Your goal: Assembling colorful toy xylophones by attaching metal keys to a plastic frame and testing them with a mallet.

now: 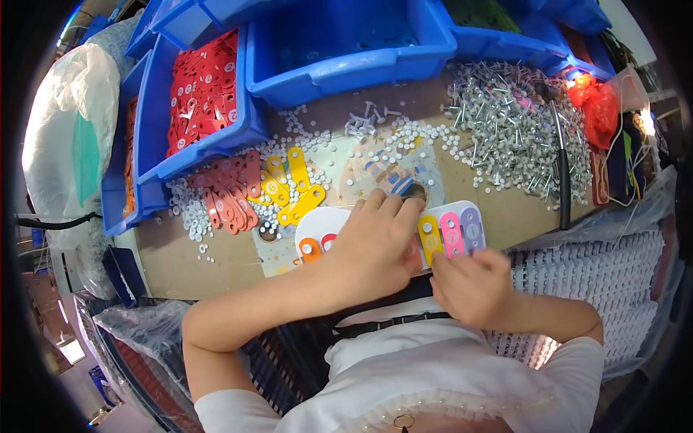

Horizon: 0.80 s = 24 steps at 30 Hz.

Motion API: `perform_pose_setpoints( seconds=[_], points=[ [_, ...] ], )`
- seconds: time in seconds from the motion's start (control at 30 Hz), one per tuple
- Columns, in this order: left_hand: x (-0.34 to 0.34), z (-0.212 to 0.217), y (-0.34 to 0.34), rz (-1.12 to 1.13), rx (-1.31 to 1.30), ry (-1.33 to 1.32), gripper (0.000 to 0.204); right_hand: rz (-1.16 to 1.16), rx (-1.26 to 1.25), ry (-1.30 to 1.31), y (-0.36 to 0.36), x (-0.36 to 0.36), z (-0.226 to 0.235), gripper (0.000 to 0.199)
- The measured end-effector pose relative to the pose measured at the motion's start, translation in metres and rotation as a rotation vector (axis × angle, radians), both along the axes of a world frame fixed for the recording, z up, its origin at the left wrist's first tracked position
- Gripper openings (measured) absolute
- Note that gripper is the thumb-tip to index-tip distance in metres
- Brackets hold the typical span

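Observation:
A white board (339,219) with a rounded left end lies at the table's near edge, bearing coloured tabs: orange and red on the left, yellow (431,240), pink (452,234) and lilac (472,227) on the right. White round caps sit on several tabs. My left hand (379,242) lies over the board's middle, fingers bent and drawn together, hiding the tabs there; what it grips is hidden. My right hand (473,285) is curled at the board's near edge below the yellow and pink tabs, slightly blurred; anything in its fingers is hidden.
Blue bins line the back, one full of red tabs (206,94). Loose pink-red tabs (229,191), yellow tabs (297,169) and white caps (191,209) lie leftward. A heap of metal pins (505,119), a black-handled hammer (564,180) and a red bag (599,115) are on the right.

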<state>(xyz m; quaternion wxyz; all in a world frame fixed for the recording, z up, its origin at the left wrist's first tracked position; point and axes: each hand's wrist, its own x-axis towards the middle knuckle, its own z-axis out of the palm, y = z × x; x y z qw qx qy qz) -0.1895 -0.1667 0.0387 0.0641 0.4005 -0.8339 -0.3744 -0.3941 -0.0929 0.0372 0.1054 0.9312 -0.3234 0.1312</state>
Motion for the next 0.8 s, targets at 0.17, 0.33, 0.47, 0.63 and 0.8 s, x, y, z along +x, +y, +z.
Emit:
perform_pose_setpoints(
  seconds=[0.17, 0.33, 0.47, 0.63, 0.8],
  points=[
    [0.020, 0.001, -0.041, 0.080, -0.287, 0.145, 0.022, -0.012, 0.510, -0.424, -0.079, 0.002, 0.016, 0.003],
    [0.000, -0.043, -0.104, 0.198, -0.755, -0.053, 0.006, -0.196, 0.316, -0.444, -0.170, 0.030, -0.039, 0.011],
    [0.002, -0.048, -0.108, 0.157, -0.899, -0.145, 0.007, -0.244, 0.361, -0.368, -0.180, 0.035, -0.048, 0.011],
    [0.015, -0.032, -0.093, 0.238, -0.702, 0.065, 0.011, -0.260, 0.347, -0.369, -0.169, 0.020, -0.054, 0.014],
    [0.011, -0.009, -0.083, 0.297, -0.538, 0.135, 0.009, -0.195, 0.240, -0.174, -0.167, 0.013, -0.048, 0.017]
  ],
)
